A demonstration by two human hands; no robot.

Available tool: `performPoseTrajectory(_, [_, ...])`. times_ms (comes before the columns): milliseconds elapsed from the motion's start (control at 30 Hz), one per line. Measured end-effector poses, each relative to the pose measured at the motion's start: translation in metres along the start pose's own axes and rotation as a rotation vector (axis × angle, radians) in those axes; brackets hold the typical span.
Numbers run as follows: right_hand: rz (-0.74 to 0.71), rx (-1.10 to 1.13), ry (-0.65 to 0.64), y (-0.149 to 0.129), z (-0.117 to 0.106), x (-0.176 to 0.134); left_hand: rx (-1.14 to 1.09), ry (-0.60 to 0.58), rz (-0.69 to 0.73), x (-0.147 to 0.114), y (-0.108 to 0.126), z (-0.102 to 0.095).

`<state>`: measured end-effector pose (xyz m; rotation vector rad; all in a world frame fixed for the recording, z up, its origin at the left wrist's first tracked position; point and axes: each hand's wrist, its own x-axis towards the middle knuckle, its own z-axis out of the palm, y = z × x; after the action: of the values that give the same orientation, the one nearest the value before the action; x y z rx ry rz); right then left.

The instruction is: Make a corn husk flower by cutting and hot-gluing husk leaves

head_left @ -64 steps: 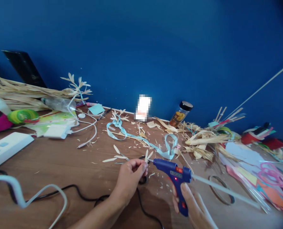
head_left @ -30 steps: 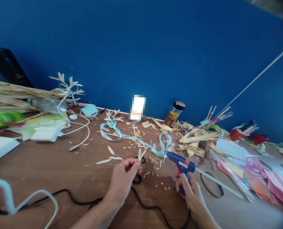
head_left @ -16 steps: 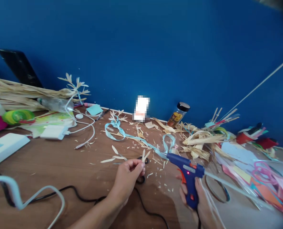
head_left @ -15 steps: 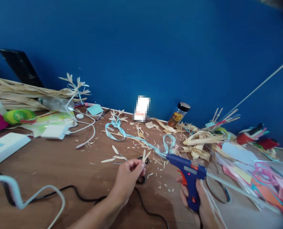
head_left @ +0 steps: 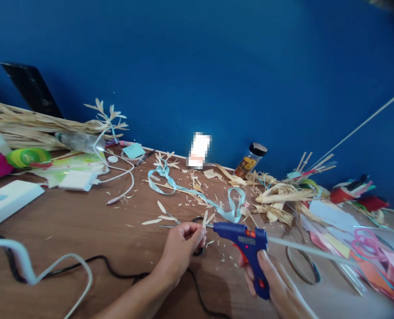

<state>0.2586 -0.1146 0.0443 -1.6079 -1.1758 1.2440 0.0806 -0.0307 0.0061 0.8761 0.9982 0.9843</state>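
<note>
Between thumb and fingers, my left hand (head_left: 185, 243) pinches pale dried-husk petals (head_left: 206, 218) whose tips point up. Wrapped round the handle of a blue hot glue gun (head_left: 246, 243) is my right hand (head_left: 266, 279); the gun's small red light is on and a long clear glue stick (head_left: 310, 249) sticks out of its back. The metal nozzle (head_left: 210, 226) is at the petals, close to my left fingertips; whether it touches cannot be made out. Scissors (head_left: 198, 251) lie partly hidden behind my left hand. Several loose cut petals (head_left: 155, 221) rest to its left.
Light-blue ribbon (head_left: 197, 197) curls across the brown table amid husk scraps. At the back stand a blurred bright screen (head_left: 199, 150) and a black-lidded jar (head_left: 250, 159). Dried husks (head_left: 280, 199) and coloured paper lie right. A power strip (head_left: 11, 204) and cables (head_left: 104, 261) lie left.
My right hand has brought the glue gun leftward and slightly down, so its nozzle is now at the petals. My left hand stays nearly in place, still pinching them.
</note>
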Motion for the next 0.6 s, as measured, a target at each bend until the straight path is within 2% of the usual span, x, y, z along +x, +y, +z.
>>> performPoseTrajectory(600, [-0.012, -0.028, 0.019, -0.0054, 0.0002, -0.0012, 0.018, -0.027, 0.011, 0.0014, -0.0007, 0.0000])
